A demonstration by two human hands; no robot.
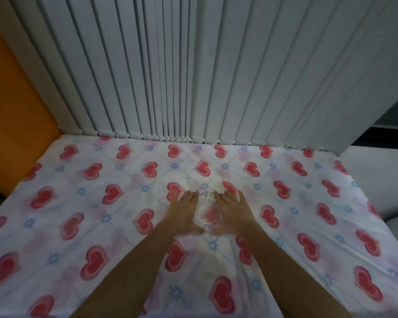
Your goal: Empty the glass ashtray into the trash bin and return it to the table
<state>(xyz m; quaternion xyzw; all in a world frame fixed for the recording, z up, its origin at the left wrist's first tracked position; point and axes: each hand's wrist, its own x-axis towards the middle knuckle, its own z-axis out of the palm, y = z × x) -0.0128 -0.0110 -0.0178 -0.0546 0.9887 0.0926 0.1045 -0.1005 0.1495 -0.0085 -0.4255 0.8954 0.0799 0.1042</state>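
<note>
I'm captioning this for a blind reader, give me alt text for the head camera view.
Two bare hands, the left hand and right hand, flank a clear glass ashtray on a table covered with a white cloth printed with red hearts. Pale vertical blinds hang behind the table, with an orange wall at left.

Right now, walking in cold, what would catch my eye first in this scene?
Probably the tablecloth, white with bold red hearts and small blue stars, covering the whole table. Next, two bare hands at its middle, the left hand and right hand, flanking a clear glass ashtray that almost vanishes against the pattern. Behind the table hang grey vertical blinds, with an orange wall at far left.
</note>
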